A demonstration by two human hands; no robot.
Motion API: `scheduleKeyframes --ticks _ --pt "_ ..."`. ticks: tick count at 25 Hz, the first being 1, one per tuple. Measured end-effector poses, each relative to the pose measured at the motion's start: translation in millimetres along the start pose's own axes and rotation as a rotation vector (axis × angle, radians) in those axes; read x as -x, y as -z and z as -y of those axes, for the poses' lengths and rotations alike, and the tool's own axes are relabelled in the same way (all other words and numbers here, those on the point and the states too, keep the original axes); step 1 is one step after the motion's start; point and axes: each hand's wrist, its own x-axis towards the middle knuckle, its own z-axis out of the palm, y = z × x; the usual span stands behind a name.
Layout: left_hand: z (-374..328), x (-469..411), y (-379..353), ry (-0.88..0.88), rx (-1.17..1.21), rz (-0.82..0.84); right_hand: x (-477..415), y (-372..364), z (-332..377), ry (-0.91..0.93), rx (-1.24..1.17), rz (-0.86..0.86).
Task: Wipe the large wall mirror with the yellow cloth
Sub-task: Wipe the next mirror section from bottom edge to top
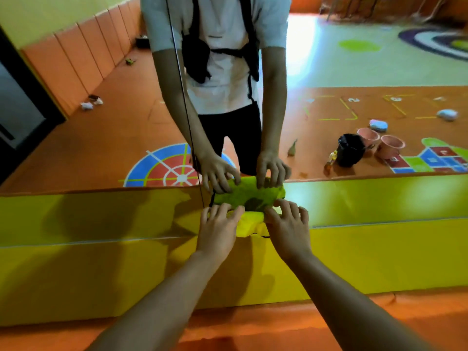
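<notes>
The large wall mirror [106, 127] fills the upper view, and its bottom edge meets a yellow padded ledge [101, 219]. A bunched yellow cloth [250, 219] lies on that ledge, right against the glass. My left hand [217, 224] grips the cloth's left side, thumb on the near face and fingers over the top. On the cloth's right side, my right hand [288, 224] holds on with curled fingers. The mirror shows both hands and the cloth reflected just above.
A thin dark vertical seam [183, 97] runs down the mirror just left of the hands. An orange floor mat [253, 325] lies below the ledge. The reflection shows a black bin [350, 150], two pink buckets [379, 144] and crumpled paper [87, 105] on the floor behind me.
</notes>
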Motion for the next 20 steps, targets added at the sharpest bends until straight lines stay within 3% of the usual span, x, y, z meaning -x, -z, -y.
scheduleKeyframes --ticks 3,8,15,20 --pt "-21 -62 79 -0.117 0.036 -0.094 -59 84 -25 0.071 -0.021 -0.118" --pt "-68 -179 244 -0.29 -0.071 -0.412 -182 260 -71 0.236 0.03 -0.413" --pt "-158 -318 414 -0.307 -0.189 -0.674 -302 456 -141 0.495 0.151 -0.685" --pt "-209 -385 501 -0.259 -0.277 -0.826 -369 564 -180 0.554 0.216 -0.833"
